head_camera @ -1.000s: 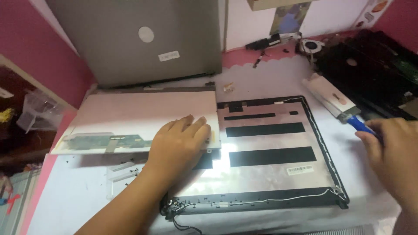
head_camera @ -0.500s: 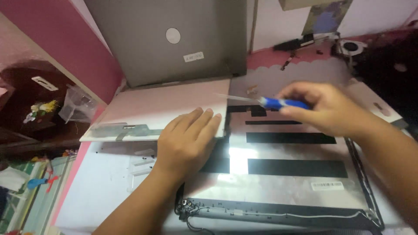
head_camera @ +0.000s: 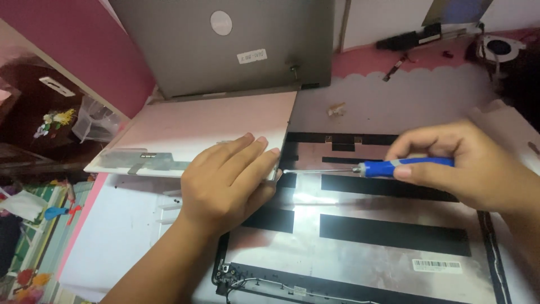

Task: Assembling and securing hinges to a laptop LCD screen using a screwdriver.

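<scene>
My left hand point(head_camera: 228, 183) lies flat, fingers together, on the right edge of a pale pink panel point(head_camera: 185, 132) and on the left side of an opened laptop lid shell point(head_camera: 365, 247) with silver foil and black strips. My right hand point(head_camera: 469, 166) grips a blue-handled screwdriver point(head_camera: 394, 166), held level. Its thin shaft points left, and the tip sits by my left fingertips at the panel's corner.
A closed grey laptop point(head_camera: 236, 45) leans upright at the back. A small fan point(head_camera: 500, 48) and black parts lie at the back right on a pink mat. A clear plastic box point(head_camera: 95, 121) and toys sit off the table's left side.
My right hand has brought the screwdriver from the right, lowering it until its tip points at the panel corner by my left hand. The left hand has stayed put.
</scene>
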